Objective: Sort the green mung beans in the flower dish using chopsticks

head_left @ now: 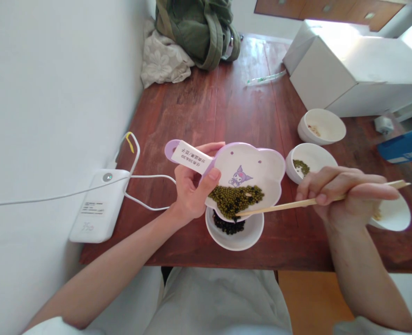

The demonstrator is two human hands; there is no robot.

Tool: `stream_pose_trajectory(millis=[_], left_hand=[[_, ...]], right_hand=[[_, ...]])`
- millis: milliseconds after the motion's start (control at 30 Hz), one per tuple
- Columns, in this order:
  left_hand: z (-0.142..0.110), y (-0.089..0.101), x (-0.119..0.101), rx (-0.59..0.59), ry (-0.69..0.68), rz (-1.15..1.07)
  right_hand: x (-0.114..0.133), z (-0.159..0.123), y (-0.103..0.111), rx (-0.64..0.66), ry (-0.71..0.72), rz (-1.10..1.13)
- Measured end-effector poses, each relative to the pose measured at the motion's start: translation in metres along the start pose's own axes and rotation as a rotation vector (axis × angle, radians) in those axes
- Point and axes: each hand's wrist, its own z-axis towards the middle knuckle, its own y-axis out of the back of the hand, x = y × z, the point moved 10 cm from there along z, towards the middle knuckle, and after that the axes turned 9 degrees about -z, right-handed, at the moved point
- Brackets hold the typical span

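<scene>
My left hand [194, 186] grips a white and lilac cartoon-printed dish [263, 167] near its labelled handle, holding it above a white bowl [242, 244]. Green beans [235, 200] mixed with some black ones lie along the dish's near side. In the bowl below are black beans [227, 225], partly hidden by the dish. My right hand [345, 195] is closed around pale wooden chopsticks [289, 206]; their tips touch the beans at the dish's near rim. Whether a bean is pinched between the tips, I cannot tell.
Right of the dish stand a bowl with green beans [317, 156], a bowl with pale pieces [326, 130] and another bowl [396, 216] partly behind my right hand. A white power bank [99, 209] with cables lies left. A green bag [199, 32] and white box [352, 70] stand farther back.
</scene>
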Motion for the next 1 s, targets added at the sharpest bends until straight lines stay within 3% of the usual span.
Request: stream_pose_trajectory(millis=[1000], left_hand=[[0.0,0.0,0.002,0.008,0.013,-0.024]], right_hand=[[-0.013,0.002,-0.006,-0.02,-0.074,0.072]])
